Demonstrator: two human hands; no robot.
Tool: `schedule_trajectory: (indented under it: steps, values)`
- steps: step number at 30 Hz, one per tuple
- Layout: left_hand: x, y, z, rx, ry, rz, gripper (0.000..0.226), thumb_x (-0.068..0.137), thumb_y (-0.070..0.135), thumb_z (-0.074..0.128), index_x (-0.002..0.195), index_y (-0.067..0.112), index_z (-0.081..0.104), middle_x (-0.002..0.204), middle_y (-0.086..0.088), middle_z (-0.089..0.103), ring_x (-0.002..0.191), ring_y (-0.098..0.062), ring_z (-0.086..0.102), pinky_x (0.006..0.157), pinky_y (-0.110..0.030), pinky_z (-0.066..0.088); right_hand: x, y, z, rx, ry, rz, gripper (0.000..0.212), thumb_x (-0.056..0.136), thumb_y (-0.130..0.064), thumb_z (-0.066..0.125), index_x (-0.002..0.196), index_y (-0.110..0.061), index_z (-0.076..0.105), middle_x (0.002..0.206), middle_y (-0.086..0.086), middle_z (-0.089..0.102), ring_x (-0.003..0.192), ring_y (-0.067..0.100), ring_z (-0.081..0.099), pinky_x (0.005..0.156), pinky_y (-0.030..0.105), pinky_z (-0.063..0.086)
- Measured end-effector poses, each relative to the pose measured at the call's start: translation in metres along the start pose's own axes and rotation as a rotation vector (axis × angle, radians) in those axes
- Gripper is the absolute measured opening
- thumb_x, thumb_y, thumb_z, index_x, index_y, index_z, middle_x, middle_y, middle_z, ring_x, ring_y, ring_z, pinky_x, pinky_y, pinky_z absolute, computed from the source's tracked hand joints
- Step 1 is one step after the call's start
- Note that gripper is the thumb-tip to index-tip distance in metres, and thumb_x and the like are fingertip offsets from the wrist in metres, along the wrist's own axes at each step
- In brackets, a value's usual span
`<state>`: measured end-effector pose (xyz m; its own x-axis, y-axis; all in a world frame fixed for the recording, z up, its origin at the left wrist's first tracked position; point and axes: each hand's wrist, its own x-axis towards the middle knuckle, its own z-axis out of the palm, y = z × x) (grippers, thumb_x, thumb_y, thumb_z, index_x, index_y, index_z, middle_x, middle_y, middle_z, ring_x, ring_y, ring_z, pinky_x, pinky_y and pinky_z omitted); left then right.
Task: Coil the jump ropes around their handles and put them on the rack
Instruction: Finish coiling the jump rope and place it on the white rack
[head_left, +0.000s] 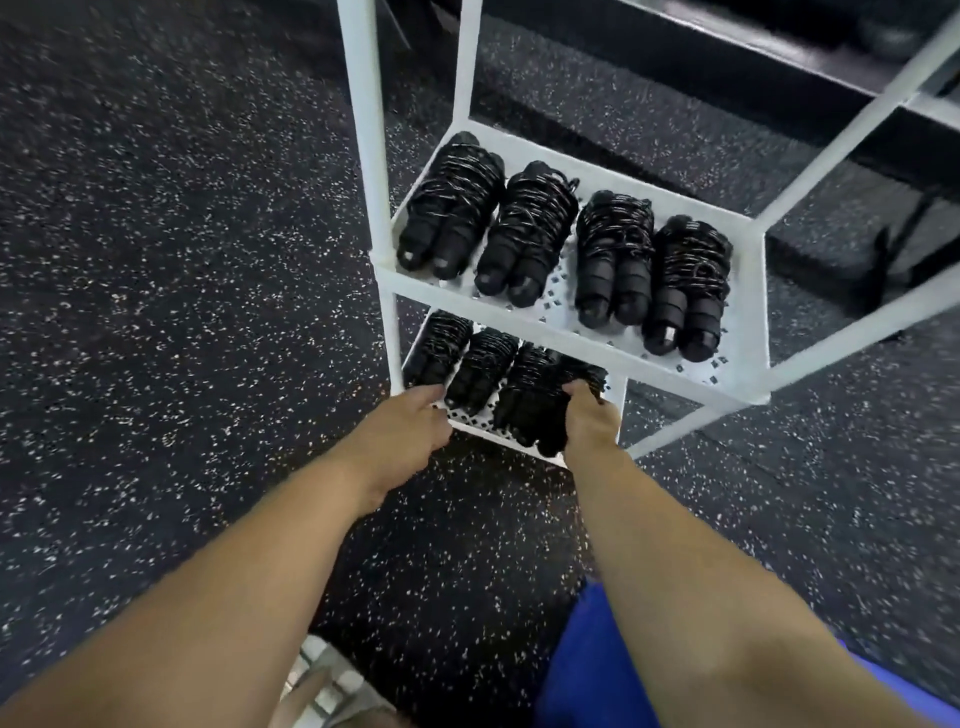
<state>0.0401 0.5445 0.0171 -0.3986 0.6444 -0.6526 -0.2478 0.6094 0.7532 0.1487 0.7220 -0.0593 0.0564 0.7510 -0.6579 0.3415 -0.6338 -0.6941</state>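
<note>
A white rack (566, 322) with perforated shelves stands on the floor. Its upper visible shelf carries several black jump ropes (524, 234), each coiled around its pair of handles. The lower shelf (483, 415) holds more coiled ropes. My right hand (589, 421) grips the rightmost coiled rope (535, 405) at the front right of that lower shelf. My left hand (410, 426) reaches to the shelf's front left, its fingertips touching the handle ends of the leftmost rope (436, 348); the fingers look fairly straight.
Dark speckled rubber floor (182, 312) surrounds the rack. A black bench or platform (727, 67) runs behind it. Blue shorts (587, 675) and a pale shoe (322, 686) show at the bottom edge.
</note>
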Motion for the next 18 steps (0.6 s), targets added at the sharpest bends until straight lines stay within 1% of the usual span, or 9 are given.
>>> schedule_trajectory:
  steps: [4,6,9,10,12,13,15,17,18]
  values:
    - [0.01,-0.013,-0.004,0.073,-0.048,0.006,0.061,0.1,0.012,0.053,0.155,0.026,0.03,0.152,0.0,0.044,0.136,-0.017,0.045,0.118,-0.043,0.034,0.03,0.007,-0.002,-0.024,0.07,-0.013,0.056,0.09,-0.028,0.058,0.137,-0.004,0.04,0.116,0.013,0.057,0.105,0.032,0.055,0.092,0.04,0.047]
    - [0.012,-0.017,-0.004,0.088,-0.06,0.002,0.061,0.1,0.011,0.052,0.155,0.028,0.03,0.152,0.001,0.045,0.135,-0.016,0.046,0.117,-0.042,0.035,0.041,0.009,0.0,-0.057,0.093,-0.008,0.06,0.091,-0.027,0.056,0.143,-0.007,0.033,0.113,0.014,0.055,0.099,0.03,0.052,0.089,0.039,0.045]
    - [0.015,-0.021,-0.005,0.081,-0.069,-0.001,0.062,0.101,0.009,0.05,0.155,0.027,0.028,0.153,0.0,0.044,0.134,-0.018,0.048,0.116,-0.042,0.036,0.051,0.008,0.002,-0.11,0.108,-0.017,0.049,0.093,-0.022,0.055,0.136,-0.004,0.039,0.09,0.008,0.053,0.086,0.027,0.05,0.077,0.035,0.042]
    - [0.016,-0.021,-0.006,0.082,-0.072,0.001,0.062,0.101,0.008,0.049,0.155,0.027,0.027,0.153,0.0,0.044,0.134,-0.018,0.048,0.115,-0.041,0.037,0.056,0.009,0.002,-0.135,0.1,-0.041,0.044,0.094,-0.019,0.054,0.133,-0.003,0.042,0.089,0.009,0.054,0.084,0.026,0.05,0.074,0.033,0.041]
    - [0.017,-0.024,-0.007,0.08,-0.075,0.0,0.06,0.102,0.009,0.048,0.156,0.027,0.027,0.153,-0.001,0.043,0.133,-0.018,0.049,0.112,-0.037,0.04,0.065,0.011,0.0,-0.202,0.043,-0.093,0.04,0.093,-0.013,0.053,0.13,0.002,0.048,0.109,0.017,0.063,0.082,0.024,0.052,0.066,0.028,0.042]
    - [0.017,-0.025,-0.008,0.075,-0.075,-0.001,0.06,0.102,0.008,0.048,0.155,0.026,0.027,0.153,-0.001,0.043,0.132,-0.018,0.05,0.108,-0.034,0.041,0.069,0.011,-0.001,-0.245,0.029,-0.109,0.039,0.094,-0.01,0.052,0.13,0.002,0.049,0.119,0.021,0.062,0.082,0.022,0.053,0.059,0.025,0.042]
    - [0.017,-0.027,-0.011,0.076,-0.072,-0.003,0.06,0.102,0.008,0.048,0.155,0.027,0.028,0.153,-0.002,0.044,0.131,-0.018,0.05,0.103,-0.031,0.043,0.076,0.009,-0.003,-0.303,0.023,-0.122,0.037,0.096,-0.006,0.048,0.132,0.003,0.049,0.128,0.022,0.058,0.084,0.02,0.05,0.05,0.02,0.039]
    - [0.018,-0.029,-0.013,0.061,-0.062,-0.015,0.061,0.101,0.007,0.049,0.155,0.026,0.029,0.153,-0.001,0.045,0.131,-0.018,0.05,0.1,-0.029,0.043,0.075,0.006,-0.002,-0.361,0.04,-0.123,0.038,0.098,-0.005,0.042,0.135,0.002,0.047,0.131,0.02,0.056,0.089,0.019,0.049,0.05,0.013,0.042]
    - [0.018,-0.028,-0.013,0.052,-0.052,-0.022,0.061,0.1,0.007,0.05,0.155,0.026,0.03,0.152,-0.001,0.045,0.13,-0.018,0.051,0.1,-0.029,0.043,0.077,0.005,0.0,-0.394,0.064,-0.117,0.039,0.099,-0.004,0.038,0.137,0.001,0.046,0.13,0.018,0.056,0.093,0.02,0.051,0.06,0.012,0.045]
